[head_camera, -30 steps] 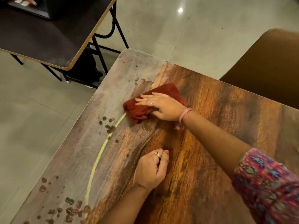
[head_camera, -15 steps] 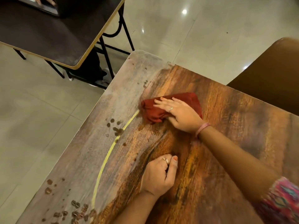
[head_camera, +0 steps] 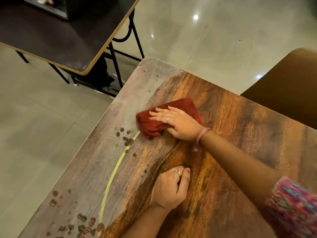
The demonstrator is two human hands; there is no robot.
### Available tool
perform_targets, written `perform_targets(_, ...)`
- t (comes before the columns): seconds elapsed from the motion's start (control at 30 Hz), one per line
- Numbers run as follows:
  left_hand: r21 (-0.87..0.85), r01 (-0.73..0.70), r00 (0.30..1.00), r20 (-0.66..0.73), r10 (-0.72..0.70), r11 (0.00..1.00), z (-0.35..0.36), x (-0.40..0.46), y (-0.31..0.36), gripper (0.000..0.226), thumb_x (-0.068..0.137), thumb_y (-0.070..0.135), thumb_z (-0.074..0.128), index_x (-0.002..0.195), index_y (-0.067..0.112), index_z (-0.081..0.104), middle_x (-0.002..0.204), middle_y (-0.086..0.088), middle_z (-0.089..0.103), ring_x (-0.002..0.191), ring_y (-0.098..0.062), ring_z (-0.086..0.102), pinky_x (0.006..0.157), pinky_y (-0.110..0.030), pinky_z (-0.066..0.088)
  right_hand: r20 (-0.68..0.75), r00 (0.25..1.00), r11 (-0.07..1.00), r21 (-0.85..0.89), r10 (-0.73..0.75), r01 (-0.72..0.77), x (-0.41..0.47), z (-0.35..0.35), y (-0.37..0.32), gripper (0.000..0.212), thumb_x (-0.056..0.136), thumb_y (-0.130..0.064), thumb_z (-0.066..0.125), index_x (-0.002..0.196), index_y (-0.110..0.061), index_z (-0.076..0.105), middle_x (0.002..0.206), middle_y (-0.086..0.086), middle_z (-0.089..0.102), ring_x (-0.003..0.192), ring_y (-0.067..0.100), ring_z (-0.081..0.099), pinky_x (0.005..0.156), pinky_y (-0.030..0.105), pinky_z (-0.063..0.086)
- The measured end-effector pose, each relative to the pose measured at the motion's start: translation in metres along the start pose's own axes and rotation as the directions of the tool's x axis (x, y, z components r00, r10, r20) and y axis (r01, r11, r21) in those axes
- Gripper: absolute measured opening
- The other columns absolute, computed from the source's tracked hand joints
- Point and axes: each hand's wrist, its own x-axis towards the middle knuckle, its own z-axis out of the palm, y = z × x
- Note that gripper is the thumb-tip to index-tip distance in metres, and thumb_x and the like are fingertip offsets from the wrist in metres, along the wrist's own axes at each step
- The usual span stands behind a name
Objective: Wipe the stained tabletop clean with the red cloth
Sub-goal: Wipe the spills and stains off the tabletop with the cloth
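Your right hand [head_camera: 180,122] wears a thin silver-toned ring [head_camera: 167,119] on one finger, and a pink band [head_camera: 202,133] circles the wrist with a loose tail hanging from it. Your left hand [head_camera: 169,188] carries a gold-toned ring [head_camera: 178,172], and its thumbnail is painted orange. Your right upper arm is covered by a short sleeve [head_camera: 293,206] in a busy pink, red and blue pattern.

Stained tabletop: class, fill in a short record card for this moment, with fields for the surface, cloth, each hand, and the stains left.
surface: wood-grain tabletop with a curved yellow line
cloth: red cloth, bunched, flat on the table
right hand: right hand pressing on the cloth
left hand: left hand fisted, resting on the table, empty
stains left: brown spots beside the cloth; more spots at the near edge
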Motion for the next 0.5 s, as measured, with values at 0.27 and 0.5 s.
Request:
perform_targets(0.27, 0.001, -0.028, 1.000, -0.009, 0.028, 1.000, -0.006, -0.001, 0.009, 0.049, 0.099, 0.041, 0.035, 0.064, 0.011, 0.053, 0.059, -0.001, 0.053, 0.052, -0.014, 0.050, 0.049, -0.038, 0.043, -0.420, 0.352, 0.493, 0.294, 0.836, -0.819, 0.046, -0.042, 0.069, 0.051, 0.093, -0.018, 0.049, 0.143, -0.020, 0.038, 0.151, -0.001, 0.035, 0.142, 0.015, 0.026, 0.118, 0.035, 0.015)
perform_targets(0.5, -0.164, 0.016, 1.000, 0.007, -0.015, 0.986, -0.023, -0.002, 0.024, 0.041, 0.097, 0.029, 0.045, 0.064, 0.009, 0.058, 0.057, 0.000, 0.057, 0.052, -0.012, 0.055, 0.053, -0.034, 0.045, -0.120, 0.964, 0.971, 0.046, 0.238, -0.234, -0.055, 0.020, -0.044, 0.068, 0.077, -0.005, 0.049, 0.141, -0.027, 0.042, 0.150, -0.014, 0.029, 0.142, 0.006, 0.019, 0.117, 0.030, 0.007)
